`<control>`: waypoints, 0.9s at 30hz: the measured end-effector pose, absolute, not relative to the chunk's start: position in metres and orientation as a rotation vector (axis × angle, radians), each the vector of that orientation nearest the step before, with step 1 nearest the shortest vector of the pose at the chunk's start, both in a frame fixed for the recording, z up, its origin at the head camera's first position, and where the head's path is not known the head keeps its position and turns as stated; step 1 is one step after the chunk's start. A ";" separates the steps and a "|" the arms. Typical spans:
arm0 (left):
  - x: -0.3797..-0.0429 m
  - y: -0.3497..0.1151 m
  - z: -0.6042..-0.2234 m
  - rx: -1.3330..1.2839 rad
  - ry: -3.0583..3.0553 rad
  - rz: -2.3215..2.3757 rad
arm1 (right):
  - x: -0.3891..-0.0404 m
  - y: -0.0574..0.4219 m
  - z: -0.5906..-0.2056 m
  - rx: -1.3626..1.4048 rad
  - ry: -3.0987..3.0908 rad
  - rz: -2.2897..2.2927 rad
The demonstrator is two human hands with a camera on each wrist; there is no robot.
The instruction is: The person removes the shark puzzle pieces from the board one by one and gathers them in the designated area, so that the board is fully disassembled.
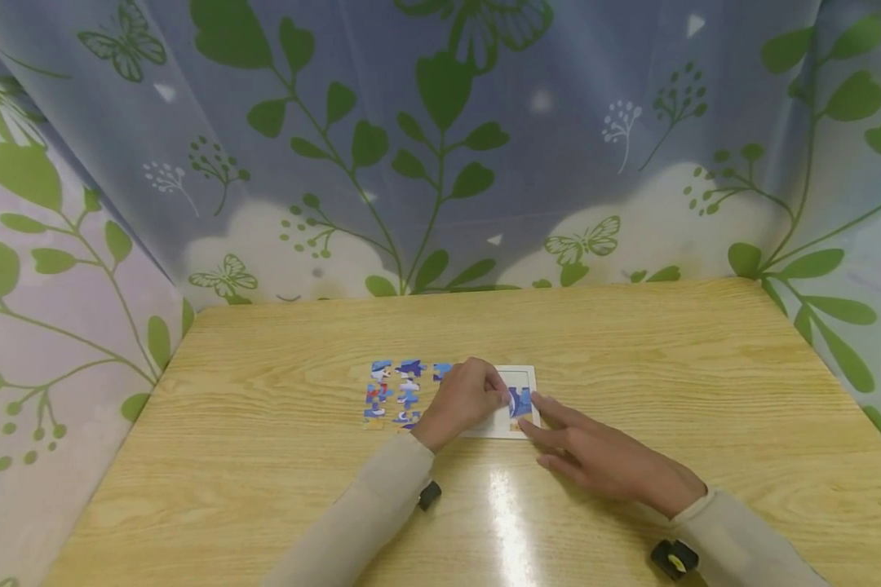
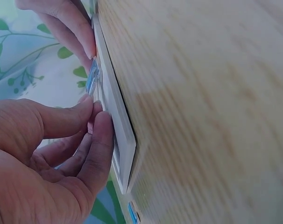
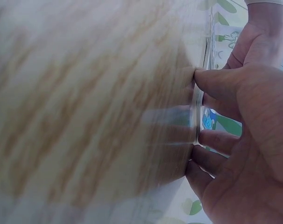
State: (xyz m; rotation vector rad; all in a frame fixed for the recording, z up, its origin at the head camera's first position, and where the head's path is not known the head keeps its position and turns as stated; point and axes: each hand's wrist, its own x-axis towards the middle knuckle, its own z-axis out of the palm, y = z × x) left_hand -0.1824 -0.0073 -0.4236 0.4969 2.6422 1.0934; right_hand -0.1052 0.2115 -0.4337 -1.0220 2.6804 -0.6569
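In the head view a white puzzle tray [image 1: 530, 377] lies flat on the table, with joined blue jigsaw pieces [image 1: 521, 402] at its right side. My left hand [image 1: 464, 399] reaches over the tray from the left and pinches a jigsaw piece at the edge of the joined ones. Its thumb and fingertips meet there in the left wrist view, beside blue picture parts [image 2: 92, 77]; the fingers hide most of the piece. My right hand [image 1: 595, 452] rests with spread, fairly straight fingers against the tray's right edge, thumb and fingertips touching it in the right wrist view.
Left of the tray, several loose jigsaw pieces [image 1: 409, 397] lie in rough columns on the wooden table [image 1: 264, 473]. A leaf-patterned curtain [image 1: 440, 212] stands behind the table and at both sides. A black device [image 1: 674, 559] is on the right wrist.
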 end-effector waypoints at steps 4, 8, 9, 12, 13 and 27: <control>-0.183 -0.010 -0.424 0.489 2.637 1.097 | -0.105 0.212 -0.434 -1.022 2.689 -0.654; -0.183 -0.014 -0.421 0.467 2.628 1.105 | -0.105 0.212 -0.434 -1.020 2.699 -0.647; -0.183 -0.015 -0.421 0.461 2.629 1.105 | -0.105 0.212 -0.434 -1.015 2.699 -0.645; -0.184 -0.019 -0.420 0.438 2.627 1.106 | -0.105 0.212 -0.434 -1.007 2.700 -0.636; -0.185 -0.021 -0.420 0.428 2.627 1.105 | -0.105 0.212 -0.433 -1.003 2.701 -0.634; -0.187 -0.056 -0.417 0.440 2.670 1.097 | -0.105 0.211 -0.435 -1.015 2.713 -0.627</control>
